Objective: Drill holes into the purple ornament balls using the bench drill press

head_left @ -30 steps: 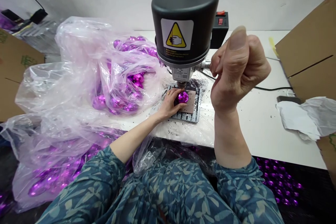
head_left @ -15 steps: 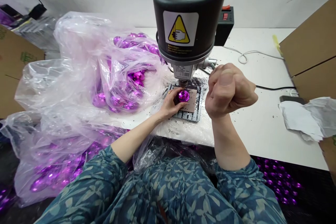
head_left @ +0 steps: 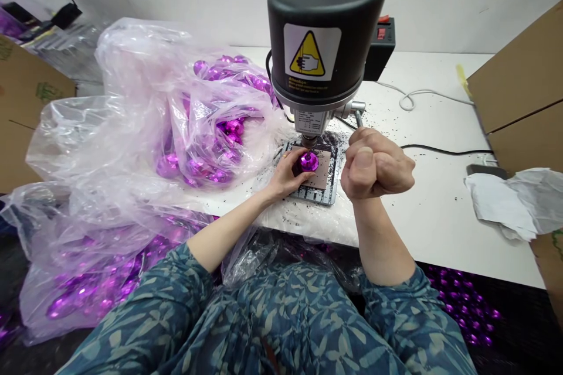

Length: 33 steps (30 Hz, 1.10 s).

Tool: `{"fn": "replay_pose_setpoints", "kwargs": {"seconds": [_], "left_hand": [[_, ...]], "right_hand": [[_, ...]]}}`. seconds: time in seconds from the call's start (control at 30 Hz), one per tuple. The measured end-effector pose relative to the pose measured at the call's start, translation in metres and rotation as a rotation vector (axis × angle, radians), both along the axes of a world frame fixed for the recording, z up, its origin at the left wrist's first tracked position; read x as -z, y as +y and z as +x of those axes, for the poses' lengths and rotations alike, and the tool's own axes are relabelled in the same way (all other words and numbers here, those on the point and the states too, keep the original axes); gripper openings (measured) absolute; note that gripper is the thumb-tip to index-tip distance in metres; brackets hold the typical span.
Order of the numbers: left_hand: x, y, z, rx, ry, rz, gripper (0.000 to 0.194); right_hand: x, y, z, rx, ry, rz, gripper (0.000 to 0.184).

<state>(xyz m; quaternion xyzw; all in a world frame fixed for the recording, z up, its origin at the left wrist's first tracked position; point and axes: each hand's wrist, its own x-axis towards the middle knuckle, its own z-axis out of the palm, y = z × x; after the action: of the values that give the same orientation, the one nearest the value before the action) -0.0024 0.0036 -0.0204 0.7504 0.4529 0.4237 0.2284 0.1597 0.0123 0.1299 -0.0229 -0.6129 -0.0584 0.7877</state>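
A shiny purple faceted piece rests on a brown pad over the metal base plate of a bench drill press. My left hand pinches it from the left between thumb and fingers. Right above it is the chuck; whether the bit touches the piece I cannot tell. My right hand is a closed fist around the drill press's feed lever, most of which the fingers cover.
Clear plastic bags with many purple pieces fill the left of the white table. Dark shavings surround the base. Right are cables, crumpled white paper and a cardboard box. More purple pieces lie below the table edge.
My right hand has come down and slightly left with the feed lever. My left hand keeps its grip on the purple piece. The camera view has shifted a little.
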Motion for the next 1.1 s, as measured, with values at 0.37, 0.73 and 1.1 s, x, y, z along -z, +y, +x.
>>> {"fn": "replay_pose_setpoints", "kwargs": {"seconds": [0.37, 0.73, 1.1], "left_hand": [[0.001, 0.000, 0.001, -0.015, 0.000, -0.008, 0.060], [-0.002, -0.010, 0.004, -0.161, -0.088, -0.026, 0.060], [0.029, -0.160, 0.012, 0.682, 0.417, 0.055, 0.034]], "right_hand": [[0.006, 0.002, 0.002, 0.082, -0.034, 0.070, 0.043], [-0.053, -0.007, -0.012, 0.087, 0.151, -0.404, 0.061], [-0.064, -0.010, -0.016, 0.010, 0.187, -0.447, 0.058]]}}
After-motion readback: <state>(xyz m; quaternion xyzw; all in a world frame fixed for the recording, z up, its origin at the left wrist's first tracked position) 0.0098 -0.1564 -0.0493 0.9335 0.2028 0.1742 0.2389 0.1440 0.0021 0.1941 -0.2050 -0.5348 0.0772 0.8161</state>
